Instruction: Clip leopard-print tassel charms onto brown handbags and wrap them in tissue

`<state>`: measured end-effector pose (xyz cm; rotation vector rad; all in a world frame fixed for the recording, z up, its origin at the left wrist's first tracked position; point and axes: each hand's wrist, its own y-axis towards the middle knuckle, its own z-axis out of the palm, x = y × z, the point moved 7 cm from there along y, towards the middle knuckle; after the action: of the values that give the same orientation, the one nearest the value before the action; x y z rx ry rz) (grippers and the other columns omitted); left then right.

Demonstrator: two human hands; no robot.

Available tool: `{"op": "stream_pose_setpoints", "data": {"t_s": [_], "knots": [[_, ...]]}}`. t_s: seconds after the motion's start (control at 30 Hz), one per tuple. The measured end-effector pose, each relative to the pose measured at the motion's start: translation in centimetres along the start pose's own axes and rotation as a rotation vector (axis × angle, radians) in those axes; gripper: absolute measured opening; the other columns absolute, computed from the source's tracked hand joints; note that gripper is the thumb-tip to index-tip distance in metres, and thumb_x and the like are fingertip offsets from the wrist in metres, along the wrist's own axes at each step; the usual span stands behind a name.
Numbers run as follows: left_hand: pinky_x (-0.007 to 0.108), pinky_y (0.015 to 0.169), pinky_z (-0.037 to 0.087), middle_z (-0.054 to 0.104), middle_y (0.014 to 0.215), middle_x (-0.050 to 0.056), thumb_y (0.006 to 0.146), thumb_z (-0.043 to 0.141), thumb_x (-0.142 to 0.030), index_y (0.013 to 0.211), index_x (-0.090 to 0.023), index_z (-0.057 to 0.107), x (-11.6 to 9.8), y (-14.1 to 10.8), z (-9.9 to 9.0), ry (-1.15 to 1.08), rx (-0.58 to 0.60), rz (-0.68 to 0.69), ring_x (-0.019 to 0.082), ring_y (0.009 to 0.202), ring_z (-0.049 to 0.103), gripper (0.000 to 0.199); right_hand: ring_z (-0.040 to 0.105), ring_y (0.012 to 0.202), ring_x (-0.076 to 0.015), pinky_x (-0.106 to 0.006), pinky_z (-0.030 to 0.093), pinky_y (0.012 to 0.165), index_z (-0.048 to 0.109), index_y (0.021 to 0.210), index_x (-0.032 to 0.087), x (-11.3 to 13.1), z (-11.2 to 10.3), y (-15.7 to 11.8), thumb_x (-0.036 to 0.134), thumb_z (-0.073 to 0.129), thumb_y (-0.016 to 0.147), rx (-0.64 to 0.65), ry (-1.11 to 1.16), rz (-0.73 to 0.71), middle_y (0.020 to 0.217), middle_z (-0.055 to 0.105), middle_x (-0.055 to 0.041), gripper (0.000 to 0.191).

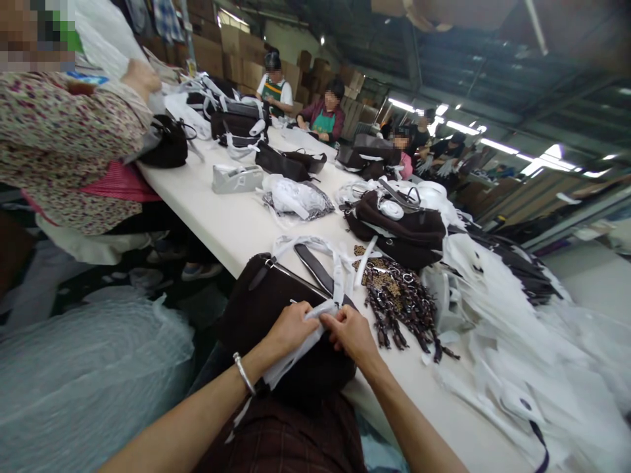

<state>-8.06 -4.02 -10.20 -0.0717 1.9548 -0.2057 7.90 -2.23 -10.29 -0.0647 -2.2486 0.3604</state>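
Note:
A dark brown handbag [254,305] rests at the table edge against my lap, its zipped top turned toward the far side. Its strap is wrapped in a white wrapping strip [339,279], and a loose length hangs down over the bag's side. My left hand [292,328], with a silver bangle on the wrist, pinches this strip above the bag. Close beside it, my right hand [351,334] has thumb and fingers closed on the same wrapped part. A bare dark handle [313,268] stands up behind the hands.
Right of the bag lies a pile of chains with dark straps [399,299], near a tape dispenser [446,292] and heaped white sheets [493,289]. More bags [397,226] and another dispenser [237,179] stand farther back. Bubble wrap [93,374] fills the lower left; a co-worker [64,144] stands left.

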Motion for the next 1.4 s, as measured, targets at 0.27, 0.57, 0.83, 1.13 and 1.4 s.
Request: {"op": "stream_pose_setpoints", "data": {"t_s": [0.27, 0.57, 0.83, 1.13, 1.4], "knots": [[0.023, 0.050, 0.038, 0.063, 0.064, 0.000, 0.068, 0.057, -0.031, 0.079, -0.015, 0.057, 2.0, 0.6, 1.6, -0.301, 0.230, -0.124, 0.015, 0.055, 0.056, 0.019, 0.057, 0.049, -0.0147, -0.024, 0.040, 0.046, 0.047, 0.075, 0.024, -0.1, -1.1, -2.2, 0.038, 0.068, 0.079, 0.043, -0.128, -0.218, 0.058, 0.059, 0.0053, 0.025], [0.022, 0.052, 0.035, 0.062, 0.066, -0.001, 0.066, 0.059, -0.025, 0.078, -0.013, 0.061, 2.0, 0.9, 1.3, -0.264, 0.240, -0.052, 0.014, 0.058, 0.053, 0.017, 0.040, 0.134, -0.0309, -0.048, 0.030, 0.110, 0.053, 0.130, 0.025, 7.4, -1.3, -4.2, 0.015, 0.070, 0.078, -0.022, -0.779, -0.912, 0.144, 0.048, -0.0103, 0.057], [0.023, 0.053, 0.031, 0.062, 0.067, 0.000, 0.066, 0.062, -0.019, 0.075, -0.011, 0.067, 1.5, 1.4, -0.2, -0.078, 0.161, 0.054, 0.014, 0.060, 0.050, 0.013, 0.034, 0.139, -0.0309, -0.052, 0.023, 0.116, 0.045, 0.140, 0.022, 7.0, 0.3, -1.4, 0.034, 0.077, 0.071, 0.209, -0.571, -0.818, 0.146, 0.047, -0.0104, 0.077], [0.024, 0.068, 0.044, 0.069, 0.085, 0.003, 0.071, 0.061, -0.022, 0.089, -0.012, 0.069, 0.3, 0.2, -0.6, -0.065, 0.241, 0.119, 0.019, 0.077, 0.059, 0.022, 0.067, 0.098, -0.0182, -0.027, 0.044, 0.083, 0.065, 0.108, 0.026, 6.9, 3.0, 1.3, 0.041, 0.035, 0.102, 0.042, -0.500, -0.646, 0.107, 0.072, -0.0027, 0.035], [0.026, 0.066, 0.049, 0.066, 0.088, 0.003, 0.082, 0.058, -0.029, 0.118, -0.017, 0.054, 4.1, -4.1, -1.6, -0.199, 0.211, -0.051, 0.016, 0.072, 0.062, 0.039, 0.069, 0.081, -0.0190, -0.026, 0.038, 0.066, 0.059, 0.110, 0.026, 5.9, 3.7, 2.3, 0.049, 0.036, 0.101, -0.003, -0.665, -0.632, 0.092, 0.074, -0.0017, 0.034]]}}
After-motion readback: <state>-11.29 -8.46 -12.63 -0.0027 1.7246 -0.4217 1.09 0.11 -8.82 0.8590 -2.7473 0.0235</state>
